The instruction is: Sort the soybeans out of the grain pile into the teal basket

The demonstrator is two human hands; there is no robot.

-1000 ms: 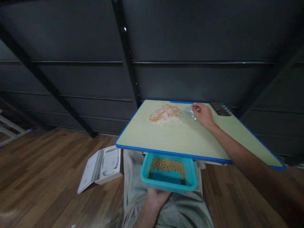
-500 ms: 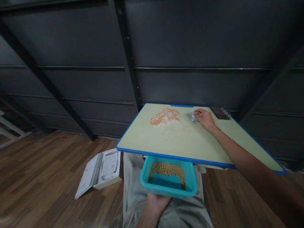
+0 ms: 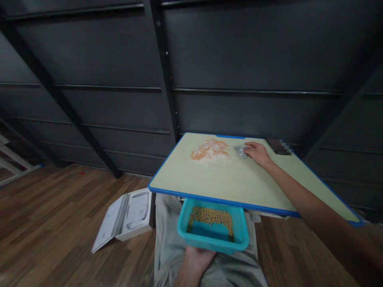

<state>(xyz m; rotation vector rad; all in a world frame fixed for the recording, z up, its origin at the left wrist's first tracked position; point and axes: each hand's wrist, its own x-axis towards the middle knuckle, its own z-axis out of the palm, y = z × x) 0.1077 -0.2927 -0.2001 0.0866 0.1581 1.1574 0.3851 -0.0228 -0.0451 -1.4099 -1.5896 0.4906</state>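
Note:
My left hand supports a turquoise plastic tub from below, over my lap; its fingers go out of sight under the base. Round yellowish beans lie in the tub, mostly along its far side and both ends. Over the table, my right hand pinches the edge of a small, crumpled clear plastic bag. Left of the bag, a pile of orange-yellow beans mixed with white grains is spread on the tabletop.
A dark flat object, partly pixelated, lies at the table's far right. An open white box stands on the wooden floor to the left. Behind the table rises a dark panelled wall. The table has a raised blue edge.
The camera view has shifted slightly, so the whole scene sits a little lower. My right hand stays at the plastic bag, which looks a bit more bunched. The tub remains in my left hand.

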